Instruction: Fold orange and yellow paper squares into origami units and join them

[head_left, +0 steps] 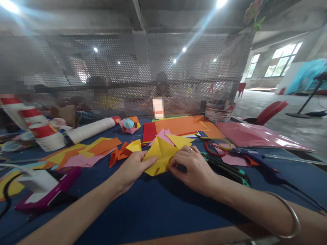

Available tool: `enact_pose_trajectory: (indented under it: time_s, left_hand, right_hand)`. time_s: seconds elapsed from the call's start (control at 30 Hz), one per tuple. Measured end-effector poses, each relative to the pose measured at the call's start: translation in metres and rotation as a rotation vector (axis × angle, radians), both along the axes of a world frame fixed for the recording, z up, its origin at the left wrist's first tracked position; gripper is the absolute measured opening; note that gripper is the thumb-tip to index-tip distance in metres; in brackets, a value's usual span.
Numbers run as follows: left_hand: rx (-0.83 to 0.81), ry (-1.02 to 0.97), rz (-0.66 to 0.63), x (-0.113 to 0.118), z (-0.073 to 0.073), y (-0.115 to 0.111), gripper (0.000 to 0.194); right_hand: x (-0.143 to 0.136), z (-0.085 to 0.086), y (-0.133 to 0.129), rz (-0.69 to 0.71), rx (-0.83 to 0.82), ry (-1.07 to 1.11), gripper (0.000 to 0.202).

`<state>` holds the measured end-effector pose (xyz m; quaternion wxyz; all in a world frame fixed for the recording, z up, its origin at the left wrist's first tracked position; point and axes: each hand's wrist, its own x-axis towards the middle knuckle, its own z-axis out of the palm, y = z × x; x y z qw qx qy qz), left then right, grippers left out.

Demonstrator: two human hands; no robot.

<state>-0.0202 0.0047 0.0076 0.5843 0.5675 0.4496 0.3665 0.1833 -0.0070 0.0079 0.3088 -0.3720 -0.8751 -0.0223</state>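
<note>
A creased sheet of yellow paper (159,154) is held between my two hands above the blue table. My left hand (131,170) pinches its left edge, thumb lying on top. At the right edge, the curled fingers of my right hand (191,168) grip the paper near its lower corner. Just behind it are folded yellow (134,145) and orange (119,153) paper pieces and a pink folded piece (163,135). Close to my right hand lie a green and black utility knife (227,170) and scissors (216,148) with red and yellow handles.
On the right are a blue glue gun (263,163) and a pink plastic-covered pack (258,136). Orange sheets (178,126) and a woven basket (220,111) stand behind. At left are stacked paper cups (48,136), loose coloured paper (84,151) and a purple power strip (68,183). A perforated screen (138,68) rises behind.
</note>
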Motion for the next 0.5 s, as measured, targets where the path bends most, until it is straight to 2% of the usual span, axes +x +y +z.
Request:
enact_pose_trajectory:
  time_s: [0.1, 0.23, 0.4, 0.5]
  left_hand:
    - [0.017, 0.003, 0.024, -0.0035, -0.0002, 0.0047, 0.024]
    - [0.020, 0.008, 0.040, -0.0067, 0.0009, 0.0075, 0.022]
    - [0.023, 0.041, -0.072, -0.0026, 0.0031, 0.0012, 0.029]
    - [0.093, 0.125, -0.122, -0.0009, 0.0026, -0.0005, 0.035]
  right_hand:
    - [0.0007, -0.0006, 0.0022, 0.014, 0.018, 0.013, 0.010]
    - [0.0028, -0.0012, 0.0042, 0.019, 0.064, 0.029, 0.016]
    - [0.0060, -0.0009, 0.0014, 0.122, 0.161, -0.009, 0.034]
    - [0.0091, -0.0010, 0.0010, 0.217, 0.202, -0.020, 0.034]
